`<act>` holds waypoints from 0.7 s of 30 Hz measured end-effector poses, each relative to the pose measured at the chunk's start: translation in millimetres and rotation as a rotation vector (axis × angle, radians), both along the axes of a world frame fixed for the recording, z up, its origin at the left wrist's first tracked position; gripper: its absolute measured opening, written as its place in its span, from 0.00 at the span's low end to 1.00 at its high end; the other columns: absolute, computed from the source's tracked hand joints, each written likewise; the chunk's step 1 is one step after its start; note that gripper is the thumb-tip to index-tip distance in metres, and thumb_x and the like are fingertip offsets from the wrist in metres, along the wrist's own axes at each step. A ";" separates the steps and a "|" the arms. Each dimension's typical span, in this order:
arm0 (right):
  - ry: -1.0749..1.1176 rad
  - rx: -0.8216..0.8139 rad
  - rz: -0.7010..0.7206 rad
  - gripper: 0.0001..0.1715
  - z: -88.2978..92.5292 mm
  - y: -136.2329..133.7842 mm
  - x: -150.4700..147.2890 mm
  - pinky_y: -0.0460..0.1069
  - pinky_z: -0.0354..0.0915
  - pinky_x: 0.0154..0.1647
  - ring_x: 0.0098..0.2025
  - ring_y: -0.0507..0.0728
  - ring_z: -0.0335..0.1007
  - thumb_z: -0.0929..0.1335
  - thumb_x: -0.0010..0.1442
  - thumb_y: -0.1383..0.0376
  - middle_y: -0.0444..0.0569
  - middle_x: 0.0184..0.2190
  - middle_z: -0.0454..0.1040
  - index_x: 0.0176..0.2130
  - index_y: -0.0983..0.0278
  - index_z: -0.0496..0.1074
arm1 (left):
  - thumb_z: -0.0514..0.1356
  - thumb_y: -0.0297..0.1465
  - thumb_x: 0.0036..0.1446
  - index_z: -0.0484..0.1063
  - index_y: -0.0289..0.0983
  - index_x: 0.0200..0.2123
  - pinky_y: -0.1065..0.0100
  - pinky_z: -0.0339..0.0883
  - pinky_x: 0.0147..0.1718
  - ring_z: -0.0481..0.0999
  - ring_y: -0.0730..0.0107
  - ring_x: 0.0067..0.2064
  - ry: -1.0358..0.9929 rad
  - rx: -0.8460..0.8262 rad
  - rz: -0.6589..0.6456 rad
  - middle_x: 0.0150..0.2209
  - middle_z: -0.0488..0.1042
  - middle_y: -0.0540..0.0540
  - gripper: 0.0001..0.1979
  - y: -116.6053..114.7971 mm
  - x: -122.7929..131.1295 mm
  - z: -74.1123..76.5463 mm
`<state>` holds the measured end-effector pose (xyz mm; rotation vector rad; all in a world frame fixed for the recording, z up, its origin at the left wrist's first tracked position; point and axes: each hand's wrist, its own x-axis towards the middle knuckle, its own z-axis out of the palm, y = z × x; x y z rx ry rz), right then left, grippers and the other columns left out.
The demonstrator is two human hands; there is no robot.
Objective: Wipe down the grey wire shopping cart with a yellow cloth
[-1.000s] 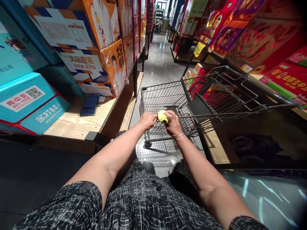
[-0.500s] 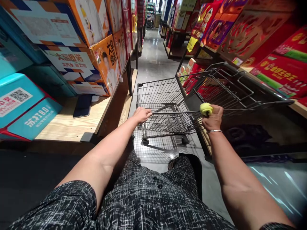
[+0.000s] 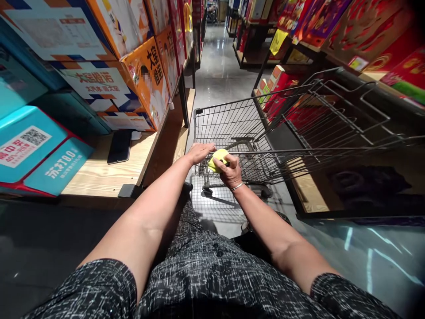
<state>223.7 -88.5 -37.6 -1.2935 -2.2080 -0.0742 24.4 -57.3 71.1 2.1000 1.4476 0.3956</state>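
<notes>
A dark wire shopping cart (image 3: 229,103) stands across the aisle in front of me. My left hand (image 3: 200,153) grips its near top rim close to the left end, fingers over the bar. Just right of it, my right hand (image 3: 231,172) is closed on a bright yellow cloth (image 3: 218,160), bunched against the same rim. The cloth sits beside my left fingertips and hides part of the bar. A thin bracelet (image 3: 237,186) circles my right wrist.
To the left, a wooden shelf (image 3: 99,179) bears orange drink boxes (image 3: 146,84), a teal box (image 3: 59,164) and a dark smartphone (image 3: 119,147). Red gift boxes (image 3: 368,31) fill the right shelves. A yellow tag (image 3: 278,42) hangs there. The shiny floor (image 3: 217,62) runs between the shelves.
My right hand has slid the yellow cloth left along the cart's near rim, from its right part to beside my left hand. The left hand keeps its place on the rim.
</notes>
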 end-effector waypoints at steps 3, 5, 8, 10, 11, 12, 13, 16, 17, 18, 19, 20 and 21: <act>-0.100 -0.215 0.052 0.23 -26.8 -7.3 -7.8 0.55 0.69 0.49 0.53 0.63 0.65 0.64 0.68 0.66 0.52 0.55 0.69 0.57 0.48 0.77 | 0.35 0.43 0.74 0.80 0.38 0.53 0.59 0.58 0.65 0.74 0.60 0.61 -0.005 0.018 0.027 0.54 0.81 0.48 0.34 0.5 -0.5 -2.9; -0.187 -0.374 0.089 0.25 -47.4 -12.5 -10.6 0.54 0.69 0.47 0.56 0.65 0.64 0.62 0.69 0.66 0.51 0.60 0.69 0.59 0.47 0.76 | 0.35 0.44 0.74 0.81 0.38 0.52 0.60 0.59 0.65 0.75 0.60 0.61 0.004 0.037 0.035 0.53 0.82 0.48 0.35 1.4 -1.3 -5.4; -0.283 -0.526 0.150 0.25 -73.9 -17.7 -13.4 0.55 0.67 0.51 0.60 0.66 0.61 0.62 0.68 0.65 0.49 0.66 0.65 0.59 0.47 0.75 | 0.37 0.45 0.74 0.82 0.40 0.49 0.59 0.60 0.63 0.77 0.59 0.58 0.060 0.097 0.029 0.51 0.83 0.48 0.33 3.5 -3.3 -10.9; -0.319 -0.550 0.178 0.25 -82.9 -18.2 -14.5 0.56 0.65 0.55 0.61 0.65 0.61 0.61 0.69 0.65 0.47 0.68 0.64 0.59 0.48 0.75 | 0.38 0.47 0.73 0.82 0.41 0.47 0.57 0.61 0.61 0.78 0.58 0.56 0.089 0.148 0.020 0.49 0.83 0.47 0.34 5.1 -5.1 -15.4; -0.335 -0.540 0.188 0.26 -83.8 -17.5 -14.4 0.56 0.64 0.57 0.61 0.63 0.61 0.60 0.69 0.65 0.47 0.67 0.64 0.59 0.48 0.74 | 0.38 0.48 0.73 0.83 0.41 0.46 0.56 0.61 0.61 0.79 0.57 0.55 0.094 0.169 0.015 0.47 0.84 0.47 0.34 5.9 -6.1 -17.6; -0.351 -0.514 0.199 0.26 -82.2 -16.3 -13.4 0.56 0.63 0.59 0.60 0.62 0.62 0.60 0.69 0.66 0.46 0.66 0.66 0.59 0.48 0.74 | 0.38 0.49 0.73 0.83 0.41 0.44 0.55 0.61 0.60 0.79 0.57 0.54 0.096 0.184 0.012 0.46 0.84 0.47 0.34 6.7 -7.1 -19.4; -0.365 -0.480 0.210 0.26 -78.1 -14.6 -11.1 0.56 0.62 0.59 0.59 0.62 0.63 0.60 0.69 0.67 0.46 0.65 0.68 0.59 0.48 0.74 | 0.38 0.49 0.73 0.83 0.41 0.44 0.55 0.61 0.60 0.79 0.56 0.53 0.094 0.194 0.014 0.45 0.84 0.47 0.35 7.4 -8.2 -20.8; -0.375 -0.362 0.219 0.25 -52.3 -7.2 6.6 0.56 0.65 0.56 0.56 0.62 0.64 0.61 0.69 0.67 0.48 0.62 0.71 0.59 0.49 0.75 | 0.39 0.51 0.72 0.83 0.41 0.42 0.56 0.61 0.59 0.79 0.56 0.52 0.088 0.197 0.035 0.42 0.84 0.47 0.35 8.7 -11.0 -22.0; -0.343 -0.291 0.214 0.24 -40.3 -4.1 16.2 0.57 0.65 0.54 0.55 0.62 0.65 0.62 0.69 0.66 0.50 0.61 0.71 0.58 0.50 0.75 | 0.39 0.51 0.72 0.83 0.41 0.42 0.56 0.61 0.60 0.79 0.56 0.51 0.087 0.193 0.043 0.42 0.84 0.47 0.35 8.9 -11.8 -21.5; -0.291 -0.198 0.207 0.22 -27.6 -0.8 27.0 0.57 0.66 0.53 0.54 0.62 0.65 0.63 0.69 0.65 0.51 0.59 0.72 0.57 0.50 0.76 | 0.40 0.52 0.72 0.83 0.41 0.42 0.56 0.61 0.60 0.79 0.56 0.51 0.085 0.189 0.048 0.41 0.84 0.47 0.35 9.0 -12.5 -20.7; -0.224 -0.086 0.198 0.20 -15.1 2.4 38.5 0.57 0.66 0.54 0.53 0.62 0.65 0.65 0.68 0.64 0.51 0.57 0.72 0.56 0.51 0.76 | 0.40 0.52 0.72 0.83 0.41 0.42 0.56 0.61 0.60 0.79 0.56 0.51 0.084 0.184 0.051 0.40 0.84 0.47 0.34 9.0 -13.1 -19.7; -0.151 0.035 0.185 0.19 -3.6 5.2 49.7 0.58 0.65 0.55 0.54 0.61 0.64 0.66 0.67 0.64 0.51 0.56 0.73 0.55 0.51 0.77 | 0.41 0.52 0.72 0.83 0.41 0.42 0.56 0.61 0.60 0.79 0.56 0.51 0.085 0.179 0.055 0.40 0.84 0.47 0.34 9.1 -13.6 -18.5; -0.085 0.141 0.167 0.18 5.9 7.5 59.8 0.58 0.64 0.57 0.55 0.61 0.63 0.68 0.66 0.64 0.51 0.54 0.72 0.54 0.51 0.77 | 0.41 0.53 0.71 0.83 0.41 0.42 0.57 0.62 0.60 0.79 0.56 0.51 0.088 0.173 0.060 0.40 0.84 0.47 0.35 9.2 -14.1 -17.3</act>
